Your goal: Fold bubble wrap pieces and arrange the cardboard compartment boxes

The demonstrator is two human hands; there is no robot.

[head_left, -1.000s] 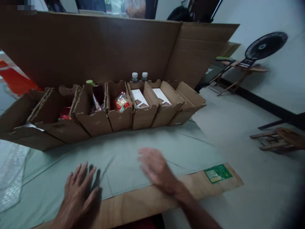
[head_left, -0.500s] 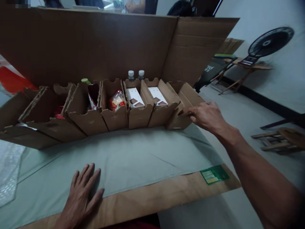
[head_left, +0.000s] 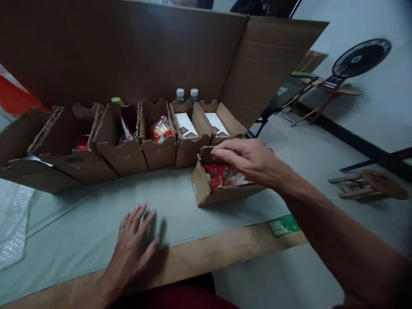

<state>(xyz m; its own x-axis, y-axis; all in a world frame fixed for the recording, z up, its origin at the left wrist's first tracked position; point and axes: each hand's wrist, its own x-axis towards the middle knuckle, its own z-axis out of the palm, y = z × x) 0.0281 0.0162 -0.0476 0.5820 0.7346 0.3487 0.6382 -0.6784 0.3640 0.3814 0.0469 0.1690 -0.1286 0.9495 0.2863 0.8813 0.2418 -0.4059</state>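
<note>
Where fingers (head_left: pixel 233 159) overhang, brown cardboard bin (head_left: pixel 225 195), rough-rimmed, seemingly plastic red packet (head_left: pixel 219 176) inside

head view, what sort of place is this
Probably a simple indoor workroom: open cardboard bins holding packets line a cloth-covered table, with a black fan and a wooden stool off to the right.

Left grip (head_left: pixel 134 240): bare hand, palm down, fingers loosely spread toward 1 o'clock, thumb off to about 2. Left wrist (head_left: pixel 111 283) comes in from 7 o'clock, roughly straight. Right grip (head_left: pixel 254 161): bare hand, back up, fingers bent, knuckle side aimed at 9-10 o'clock, some fingers hidden, slight blur. Right forearm (head_left: pixel 331 227) bare, slants in from 4 o'clock.
</note>
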